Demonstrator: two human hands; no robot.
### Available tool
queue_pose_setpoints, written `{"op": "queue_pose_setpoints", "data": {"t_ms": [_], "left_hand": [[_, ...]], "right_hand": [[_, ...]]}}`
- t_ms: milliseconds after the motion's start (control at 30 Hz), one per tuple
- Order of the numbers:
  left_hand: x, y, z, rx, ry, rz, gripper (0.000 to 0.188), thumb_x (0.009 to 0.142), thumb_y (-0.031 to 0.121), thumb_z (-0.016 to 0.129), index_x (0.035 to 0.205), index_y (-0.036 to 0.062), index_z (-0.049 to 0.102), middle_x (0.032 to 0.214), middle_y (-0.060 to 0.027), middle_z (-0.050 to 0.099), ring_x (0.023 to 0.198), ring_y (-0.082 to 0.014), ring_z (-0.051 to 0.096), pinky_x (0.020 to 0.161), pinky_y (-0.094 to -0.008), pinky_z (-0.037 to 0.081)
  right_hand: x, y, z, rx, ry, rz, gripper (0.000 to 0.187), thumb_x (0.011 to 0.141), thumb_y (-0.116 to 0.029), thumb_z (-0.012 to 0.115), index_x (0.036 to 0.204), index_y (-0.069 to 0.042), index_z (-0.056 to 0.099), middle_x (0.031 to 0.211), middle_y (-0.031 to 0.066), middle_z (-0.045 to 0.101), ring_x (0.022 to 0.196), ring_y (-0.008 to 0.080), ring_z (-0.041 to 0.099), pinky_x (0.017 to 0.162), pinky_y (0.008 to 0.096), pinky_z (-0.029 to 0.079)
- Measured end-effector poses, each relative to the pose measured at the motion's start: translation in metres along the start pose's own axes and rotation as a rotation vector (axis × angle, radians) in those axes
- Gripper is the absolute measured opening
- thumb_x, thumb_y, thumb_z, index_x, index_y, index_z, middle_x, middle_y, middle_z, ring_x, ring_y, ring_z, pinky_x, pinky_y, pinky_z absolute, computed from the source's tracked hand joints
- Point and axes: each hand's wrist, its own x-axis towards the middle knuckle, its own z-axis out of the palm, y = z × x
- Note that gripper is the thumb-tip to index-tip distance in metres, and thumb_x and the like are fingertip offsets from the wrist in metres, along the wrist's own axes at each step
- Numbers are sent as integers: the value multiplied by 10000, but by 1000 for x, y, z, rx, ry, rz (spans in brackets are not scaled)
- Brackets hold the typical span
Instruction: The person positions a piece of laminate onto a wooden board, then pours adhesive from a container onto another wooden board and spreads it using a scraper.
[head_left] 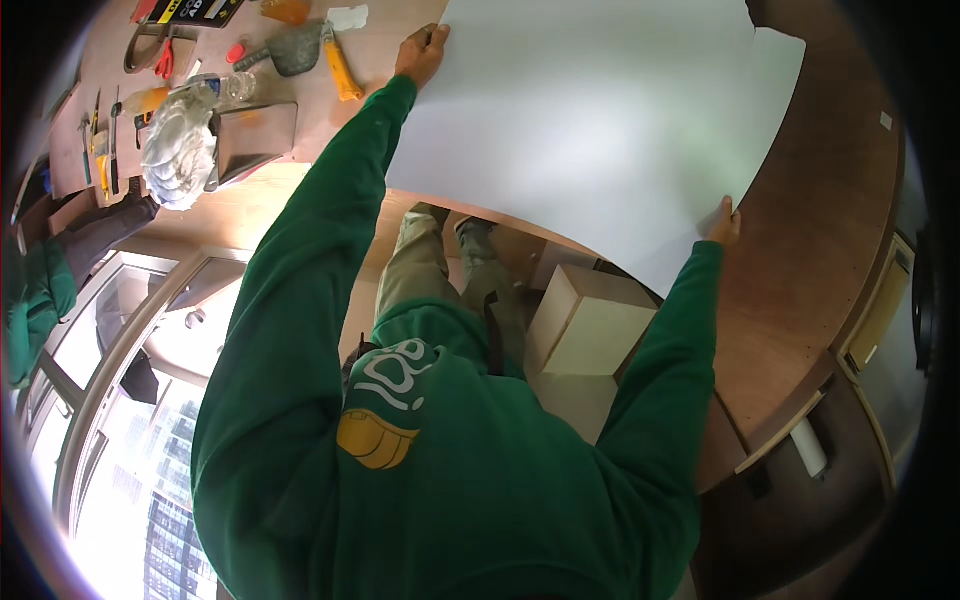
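Pinching a broad, smooth white sheet (590, 110) at upper right, left hand (422, 56) and right hand (730, 225) should tension it evenly

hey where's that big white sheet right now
In the head view, the white sheet spans the upper middle toward the right, over the brown tabletop, between the left hand and right hand.
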Motion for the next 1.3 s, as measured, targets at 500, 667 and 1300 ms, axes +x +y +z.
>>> {"op": "queue_pose_setpoints", "data": {"t_ms": [500, 667, 1300], "left_hand": [[2, -6, -21, 636, -144, -83, 374, 803, 319, 687, 1089, 80, 658, 977, -105, 699, 918, -260, 667, 854, -349, 508], [15, -26, -24, 1035, -167, 81, 269, 816, 307, 583, 960, 110, 697, 941, -157, 688, 916, -329, 649, 818, -413, 509], [-1, -39, -29, 576, 13, -50, 261, 771, 138, 709, 1004, 22, 687, 794, -74, 692, 605, -150, 642, 603, -285, 530]], "right_hand": [[-8, 38, 4, -26, -22, 22, 398, 844, -330, 684, 960, 50, 646, 827, 79, 649, 745, 160, 579, 679, 317, 481], [0, 53, -1, -55, -44, -196, 379, 857, -287, 681, 1027, 46, 619, 941, 133, 665, 807, 222, 611, 775, 346, 490], [6, 69, 70, -754, 47, -99, 610, 781, -317, 692, 1310, -81, 500, 1281, 168, 547, 1200, 322, 508, 997, 423, 419]]}}
